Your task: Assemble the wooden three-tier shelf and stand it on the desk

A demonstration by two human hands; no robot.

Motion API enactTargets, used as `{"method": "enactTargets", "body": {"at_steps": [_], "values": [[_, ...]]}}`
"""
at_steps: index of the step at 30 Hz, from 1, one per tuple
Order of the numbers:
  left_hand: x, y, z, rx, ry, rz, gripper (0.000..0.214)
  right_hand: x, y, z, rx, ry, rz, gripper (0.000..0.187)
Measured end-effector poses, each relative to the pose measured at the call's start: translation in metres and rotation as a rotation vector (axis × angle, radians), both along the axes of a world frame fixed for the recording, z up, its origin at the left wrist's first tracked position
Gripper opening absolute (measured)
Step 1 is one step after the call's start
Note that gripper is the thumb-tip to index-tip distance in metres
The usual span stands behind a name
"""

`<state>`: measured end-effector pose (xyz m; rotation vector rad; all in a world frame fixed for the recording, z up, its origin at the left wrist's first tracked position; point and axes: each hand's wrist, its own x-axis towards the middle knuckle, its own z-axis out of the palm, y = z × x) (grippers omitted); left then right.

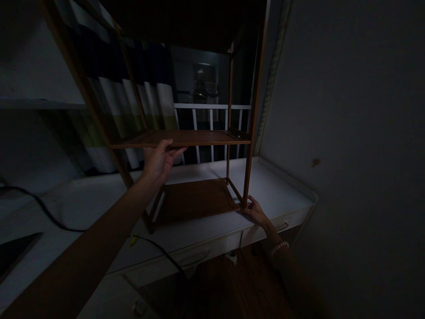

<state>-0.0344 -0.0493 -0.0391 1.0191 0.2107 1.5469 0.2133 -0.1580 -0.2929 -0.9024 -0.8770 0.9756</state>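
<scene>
A brown wooden shelf rack (pixel 199 138) stands tilted in view on a white desk (pixel 279 190), with a middle board, a bottom board (pixel 199 197) and a dark top board. My left hand (pixel 161 161) grips the front edge of the middle board, thumb on top and fingers beneath it. Down at the front right leg, my right hand (pixel 254 210) has its fingers around the lower corner of the rack. A bracelet circles the right wrist. The room is dim, so fine details of the rack are hard to make out.
Behind the rack are a striped curtain (pixel 129 106) and a window with white bars (pixel 211 133). A wall (pixel 348 110) rises on the right. A black cable (pixel 159 248) crosses the desk's front edge. A dark flat object (pixel 16 250) lies at the left.
</scene>
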Motion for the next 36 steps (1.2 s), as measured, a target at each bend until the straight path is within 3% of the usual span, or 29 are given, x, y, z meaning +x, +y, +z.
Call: {"method": "enactTargets", "body": {"at_steps": [6,17,23,29,34,36], "values": [[-0.001,-0.002,0.000,-0.020,0.029,0.004,0.019,-0.005,-0.004,0.007,-0.025,-0.024,-0.027,0.053],[-0.002,-0.001,0.000,-0.028,0.038,-0.001,0.021,-0.002,-0.002,0.001,0.004,-0.058,0.006,0.053],[-0.003,-0.006,0.001,-0.008,0.043,0.008,0.024,-0.006,-0.003,-0.001,-0.014,-0.142,-0.054,0.049],[-0.003,-0.011,0.002,-0.002,0.070,0.016,0.019,-0.020,-0.004,-0.012,-0.028,-0.289,-0.370,0.045],[-0.003,-0.011,0.001,-0.028,0.063,0.014,0.021,-0.063,-0.023,-0.025,-0.092,-0.277,-0.828,0.030],[-0.003,-0.011,0.000,-0.028,0.046,0.003,0.020,-0.083,-0.023,-0.025,-0.154,-0.135,-0.765,0.023]]}}
